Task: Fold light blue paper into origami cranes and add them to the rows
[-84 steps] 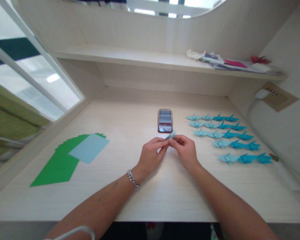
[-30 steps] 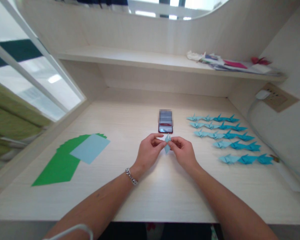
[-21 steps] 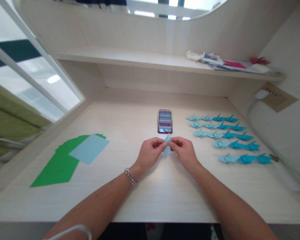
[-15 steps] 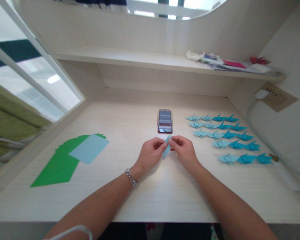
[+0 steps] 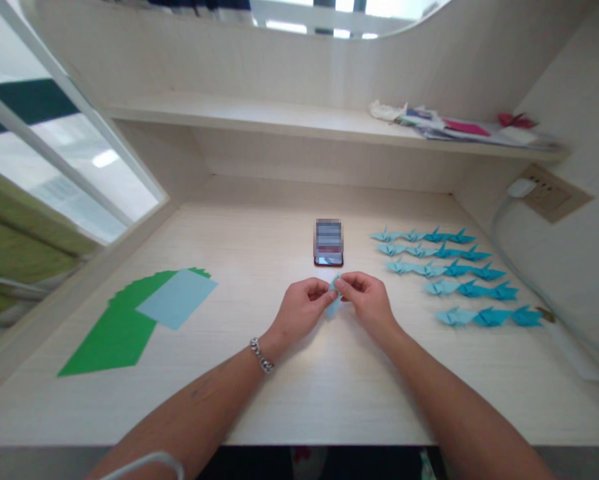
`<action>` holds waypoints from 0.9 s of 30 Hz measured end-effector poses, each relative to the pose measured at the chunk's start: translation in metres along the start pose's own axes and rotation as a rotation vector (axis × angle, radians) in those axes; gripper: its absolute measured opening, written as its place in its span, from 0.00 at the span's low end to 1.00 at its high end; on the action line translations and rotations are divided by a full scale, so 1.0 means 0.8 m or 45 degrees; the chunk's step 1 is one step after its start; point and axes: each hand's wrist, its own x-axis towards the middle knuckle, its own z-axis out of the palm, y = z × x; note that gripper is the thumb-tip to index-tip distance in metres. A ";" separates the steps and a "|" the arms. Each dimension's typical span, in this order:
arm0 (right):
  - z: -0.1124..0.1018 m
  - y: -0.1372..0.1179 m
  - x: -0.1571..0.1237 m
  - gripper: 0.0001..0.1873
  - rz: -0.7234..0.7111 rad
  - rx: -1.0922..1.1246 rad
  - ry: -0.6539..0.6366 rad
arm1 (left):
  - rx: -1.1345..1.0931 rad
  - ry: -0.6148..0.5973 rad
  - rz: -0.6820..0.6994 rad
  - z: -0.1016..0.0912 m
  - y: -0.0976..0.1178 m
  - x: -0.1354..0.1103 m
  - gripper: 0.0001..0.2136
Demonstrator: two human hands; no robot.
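Observation:
A small folded piece of light blue origami paper (image 5: pixel 334 305) is pinched between both hands above the middle of the desk. My left hand (image 5: pixel 306 299), with a chain bracelet at the wrist, grips its left side between thumb and fingers. From the other side my right hand (image 5: pixel 366 297) holds the upper right part, thumb on top. The fingers cover much of the paper, so its exact folds cannot be made out. Just beyond the hands lies a phone (image 5: pixel 328 259) with a lit screen. To the right, several rows of blue paper cranes (image 5: pixel 444 270) stand on the desk.
Fanned green paper sheets (image 5: pixel 109 340) lie at the left with a light blue sheet (image 5: pixel 178 300) on top. A shelf (image 5: pixel 254 120) spans the back, bearing papers (image 5: pixel 459 127). A white cable (image 5: pixel 499 223) runs from the wall socket (image 5: pixel 554 193) down the right side.
The upper end of the folded paper appears bent over a little more between the fingers. Both hands stay nearly in place, and the view has shifted very slightly.

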 end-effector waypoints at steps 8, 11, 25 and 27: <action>-0.003 -0.002 -0.001 0.11 -0.047 -0.041 0.026 | -0.134 -0.052 -0.057 0.001 -0.002 0.001 0.10; -0.004 -0.003 -0.001 0.13 -0.007 0.033 -0.013 | -0.139 -0.056 -0.075 0.001 0.000 0.001 0.09; -0.006 -0.014 -0.001 0.12 -0.030 0.025 -0.003 | -0.160 -0.101 -0.149 0.004 0.006 -0.001 0.08; -0.003 -0.009 0.000 0.14 0.044 0.064 -0.034 | -0.213 -0.049 -0.165 0.002 0.006 0.001 0.08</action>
